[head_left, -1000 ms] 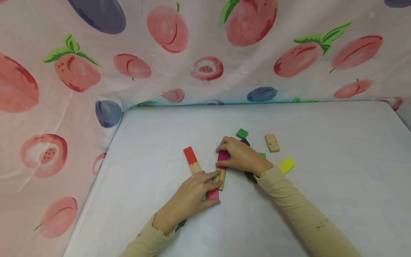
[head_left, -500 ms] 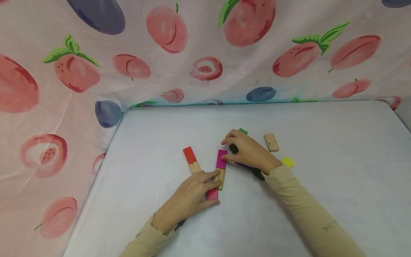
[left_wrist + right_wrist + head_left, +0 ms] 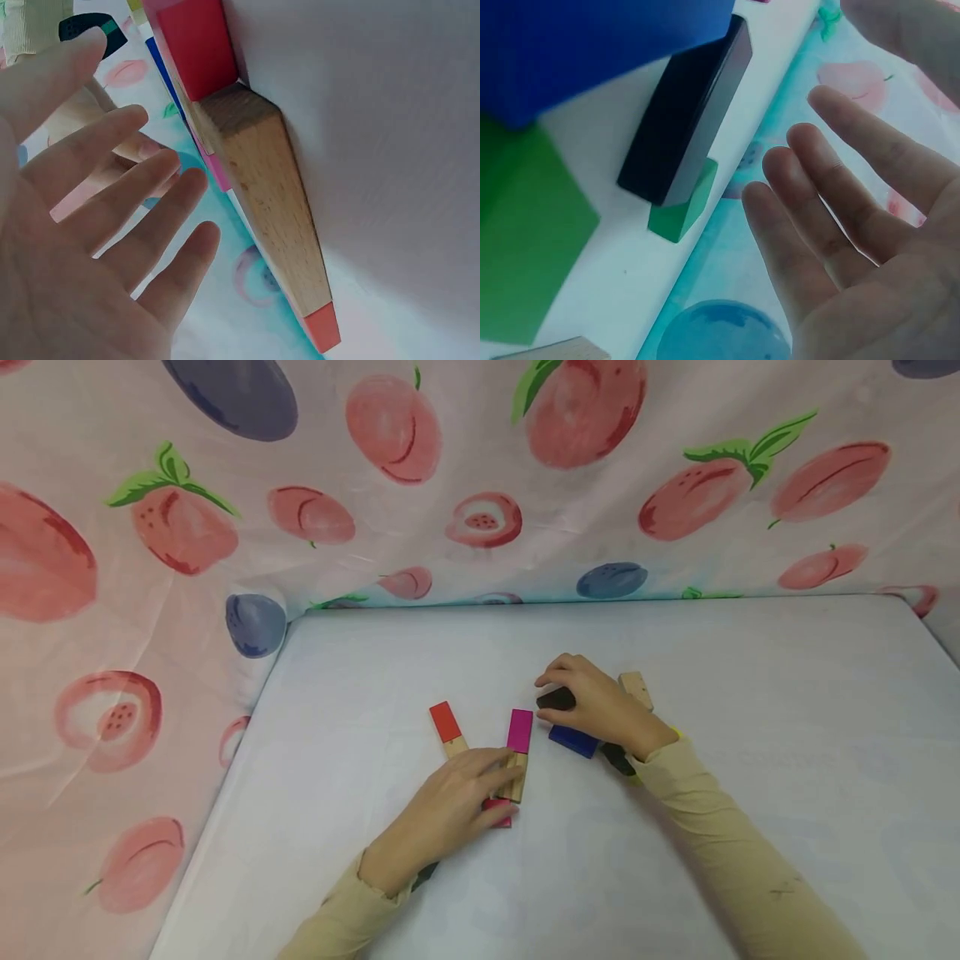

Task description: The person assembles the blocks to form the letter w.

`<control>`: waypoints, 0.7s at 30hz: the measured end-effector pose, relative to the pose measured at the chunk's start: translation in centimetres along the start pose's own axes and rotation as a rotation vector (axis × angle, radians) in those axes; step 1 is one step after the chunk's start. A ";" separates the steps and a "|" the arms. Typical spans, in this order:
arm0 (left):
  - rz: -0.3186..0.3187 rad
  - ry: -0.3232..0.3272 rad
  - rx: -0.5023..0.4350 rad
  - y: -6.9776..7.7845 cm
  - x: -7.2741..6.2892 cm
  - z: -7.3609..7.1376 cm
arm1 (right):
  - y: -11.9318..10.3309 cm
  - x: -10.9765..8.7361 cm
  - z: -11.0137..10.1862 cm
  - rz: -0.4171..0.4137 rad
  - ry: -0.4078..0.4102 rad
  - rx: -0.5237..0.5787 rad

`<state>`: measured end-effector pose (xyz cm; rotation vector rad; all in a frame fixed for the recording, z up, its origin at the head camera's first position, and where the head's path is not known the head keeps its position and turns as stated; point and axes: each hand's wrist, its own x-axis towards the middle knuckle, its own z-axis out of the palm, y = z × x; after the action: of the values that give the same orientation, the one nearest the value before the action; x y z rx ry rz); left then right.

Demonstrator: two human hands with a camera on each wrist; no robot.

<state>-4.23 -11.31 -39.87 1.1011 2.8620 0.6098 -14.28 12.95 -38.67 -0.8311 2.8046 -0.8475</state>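
My left hand point(image 3: 442, 814) hovers over a group of blocks, its thumb overlapping a red-pink block point(image 3: 195, 49) in the head view. Seen from the left wrist, its fingers are spread and apart from a plain wooden block point(image 3: 259, 195) with a red block point(image 3: 446, 722) at its end. A magenta block point(image 3: 520, 731) adjoins another wooden block point(image 3: 517, 781), partly hidden by the left fingers. Around a black block point(image 3: 556, 698), my right hand point(image 3: 600, 706) has thumb and fingers apart; the right wrist view shows straight fingers with a gap to that block.
A blue block point(image 3: 573, 741) lies just below the right hand. Green blocks point(image 3: 532, 232) appear in the right wrist view. One plain wooden block point(image 3: 634, 685) sits behind the right hand. Fruit-printed cloth point(image 3: 480, 460) hangs along the table's back.
The right hand has left the magenta block and moved right and back to the black block. The left hand has shifted slightly, its thumb drawing nearer its fingers.
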 end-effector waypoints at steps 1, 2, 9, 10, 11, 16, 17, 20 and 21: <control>-0.002 0.002 -0.003 0.0 0.1 0.0 | 0.1 0.0 0.0 0.005 0.001 0.001; -0.004 0.004 -0.004 0.0 0.2 -0.1 | 0.2 0.0 -0.1 0.011 0.000 0.000; 0.001 -0.004 -0.002 0.1 1.1 -0.2 | 1.0 0.0 -0.3 0.058 -0.006 -0.009; 0.001 -0.005 -0.005 0.1 1.3 -0.2 | 1.1 0.0 -0.3 0.056 -0.002 -0.014; 0.000 -0.007 -0.008 0.1 1.4 -0.2 | 1.3 0.0 -0.4 0.050 0.003 -0.019; -0.027 -0.027 -0.006 0.1 1.9 -0.1 | 1.9 0.1 -0.4 0.020 0.038 -0.041; -0.032 -0.032 -0.004 0.1 2.0 -0.1 | 2.0 0.1 -0.4 0.017 0.043 -0.044; -0.037 -0.040 0.004 0.1 2.2 0.1 | 2.3 0.2 -0.4 0.019 0.050 -0.050; -0.038 -0.042 0.003 0.1 2.2 0.2 | 2.3 0.2 -0.4 0.025 0.049 -0.048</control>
<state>-5.83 -9.75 -39.73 1.0441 2.8419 0.5730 -15.66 14.61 -39.56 -0.7902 2.8826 -0.8102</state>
